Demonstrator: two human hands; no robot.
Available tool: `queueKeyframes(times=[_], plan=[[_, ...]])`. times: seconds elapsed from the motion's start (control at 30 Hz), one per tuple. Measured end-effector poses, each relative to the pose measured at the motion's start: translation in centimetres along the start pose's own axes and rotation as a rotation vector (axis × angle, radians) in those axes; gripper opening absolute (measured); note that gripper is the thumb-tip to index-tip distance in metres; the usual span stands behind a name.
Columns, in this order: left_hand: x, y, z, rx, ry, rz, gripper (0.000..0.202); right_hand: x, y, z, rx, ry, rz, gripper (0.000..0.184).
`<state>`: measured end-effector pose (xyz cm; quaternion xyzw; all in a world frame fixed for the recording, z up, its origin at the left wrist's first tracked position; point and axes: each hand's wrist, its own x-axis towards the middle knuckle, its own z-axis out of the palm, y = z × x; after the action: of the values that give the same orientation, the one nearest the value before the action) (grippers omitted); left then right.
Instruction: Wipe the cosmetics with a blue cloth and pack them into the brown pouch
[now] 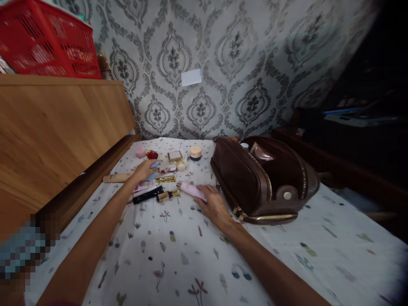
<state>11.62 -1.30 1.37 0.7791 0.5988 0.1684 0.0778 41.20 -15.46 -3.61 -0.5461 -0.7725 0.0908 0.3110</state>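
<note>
My right hand (215, 204) is closed around the lower end of a pale pink tube (189, 189), just left of a brown toiletry bag (236, 178). Among the cosmetics on the left, my left hand (145, 171) has its fingers curled over a light blue item (151, 175) whose kind is partly hidden. Near it lie a beige tube (114, 178), a black tube (147, 195), a gold lipstick (167, 195) and a gold tube (165, 179). The bag's top is unzipped, with a shiny pinkish tube (264, 153) inside.
Behind the hands stand a pink jar (140, 152), a red item (152, 154), a square gold-edged compact (175, 157) and a cream-lidded jar (195, 153). A wooden panel (70, 123) bounds the left side, with a red basket (51, 40) above. The patterned wall (219, 102) closes the back.
</note>
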Motion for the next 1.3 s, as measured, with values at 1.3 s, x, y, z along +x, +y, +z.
queueKeyframes(times=[1.3], plan=[[-11.3,10.8,2.4,-0.317,0.111,0.421,0.026,-0.5,-1.6,-0.3,0.689,0.125,0.052,0.022]])
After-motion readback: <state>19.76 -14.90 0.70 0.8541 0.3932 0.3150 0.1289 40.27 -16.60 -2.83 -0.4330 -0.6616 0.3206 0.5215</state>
